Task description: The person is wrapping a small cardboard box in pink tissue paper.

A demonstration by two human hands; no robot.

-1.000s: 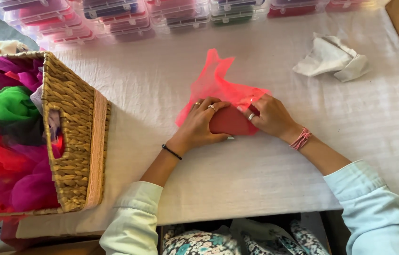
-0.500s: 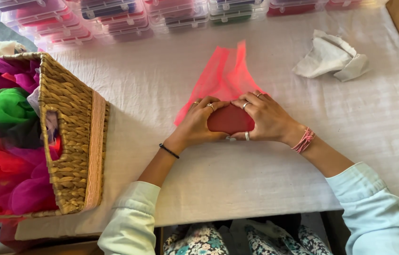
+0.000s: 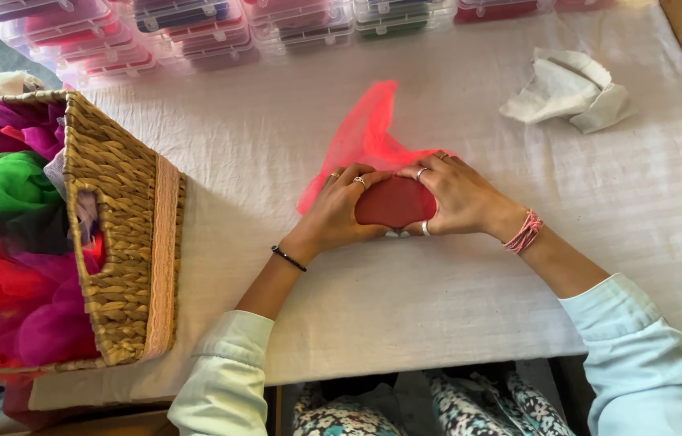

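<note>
Both hands are together on the white table cloth, right of the wicker basket: the left hand and right hand are clamped around a dark red oval object, with pink net fabric spread behind it. To wrap well, I think the fingers should pull the net evenly and tight, keeping the object centred.

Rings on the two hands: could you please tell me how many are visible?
4. Two on the left hand, at and; two on the right hand, at and. Folded fingers may hide more.
</note>
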